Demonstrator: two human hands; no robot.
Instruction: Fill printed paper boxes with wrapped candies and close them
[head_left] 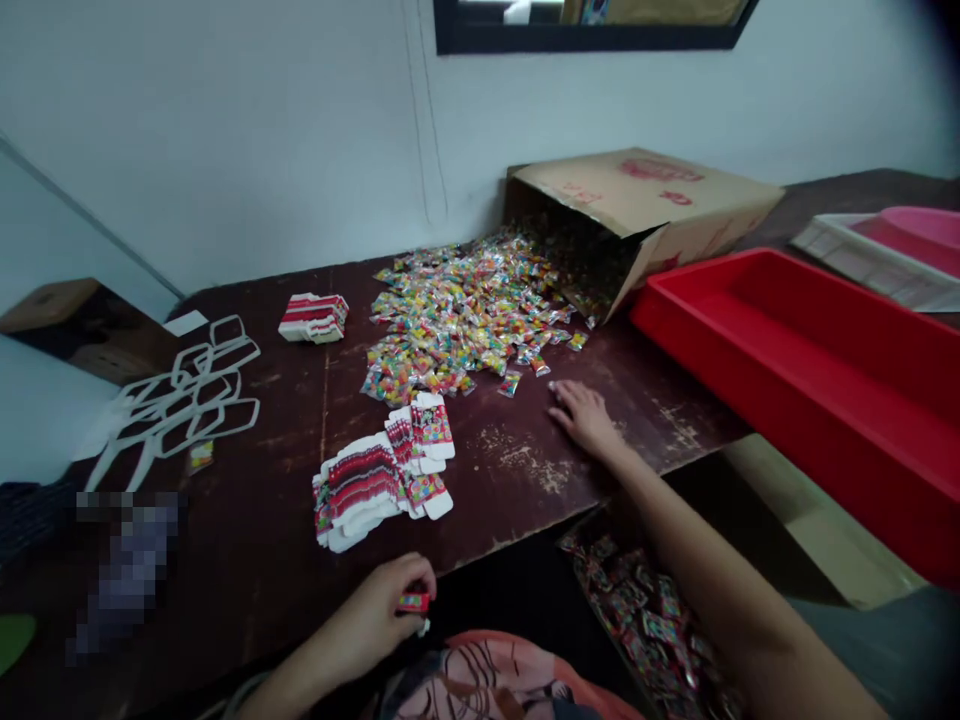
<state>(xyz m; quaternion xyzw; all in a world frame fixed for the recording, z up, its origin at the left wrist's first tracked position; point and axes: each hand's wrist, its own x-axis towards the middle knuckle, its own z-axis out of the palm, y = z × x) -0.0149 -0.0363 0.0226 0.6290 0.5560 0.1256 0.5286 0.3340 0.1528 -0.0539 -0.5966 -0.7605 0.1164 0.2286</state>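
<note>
My left hand (390, 605) is closed around a small red printed candy box (413, 603), low in front of me at the table's near edge. A white flap shows at the lower end of this box. My right hand (589, 418) rests on the dark table with its fingers stretched out, just short of the loose candy packets (510, 384). Between my hands and to the left lies a fanned stack of flattened candy boxes (367, 485), red and white. Behind it spreads a large heap of small clear candy packets (457, 320).
A cardboard carton (660, 190) lies on its side, packets spilling out. Right of it is a red tray (795, 370). Another box stack (313, 317) and white loops (202, 385) lie left. Filled boxes (660, 625) sit in a container below the table edge.
</note>
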